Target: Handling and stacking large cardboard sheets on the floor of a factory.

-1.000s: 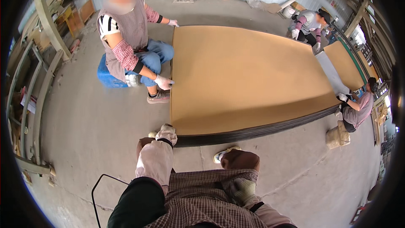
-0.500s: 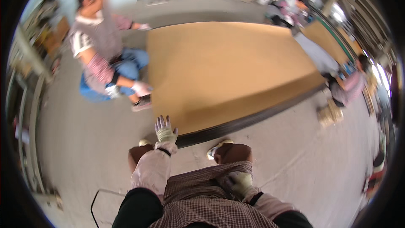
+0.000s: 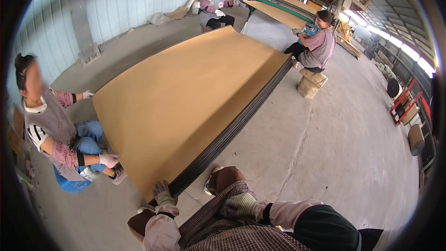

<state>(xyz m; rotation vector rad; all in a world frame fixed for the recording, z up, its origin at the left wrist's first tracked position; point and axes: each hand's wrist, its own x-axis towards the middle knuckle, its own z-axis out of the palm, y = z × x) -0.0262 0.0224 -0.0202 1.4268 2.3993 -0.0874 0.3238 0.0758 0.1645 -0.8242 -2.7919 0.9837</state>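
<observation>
My left hand, in a pale glove, lies with fingers stretched out on the near corner of a large tan sheet. The sheet tops a low stack with dark layered edges. Against the checked apron on my lap rests my right hand, in a striped glove. Its fingers bend down into shadow, so their grip does not show. At the left a seated person touches the sheet's left edge with both gloved hands.
Beyond the sheet's right end, one person sits on a wrapped bundle; another person sits farther back. Behind them stands a green-edged machine table with a tan sheet. A red hand cart and rolls stand far right on concrete.
My view has swung right, bringing the far persons and the stack's right end into fuller sight. My left hand now lies on the sheet's corner; before, it was raised beside it.
</observation>
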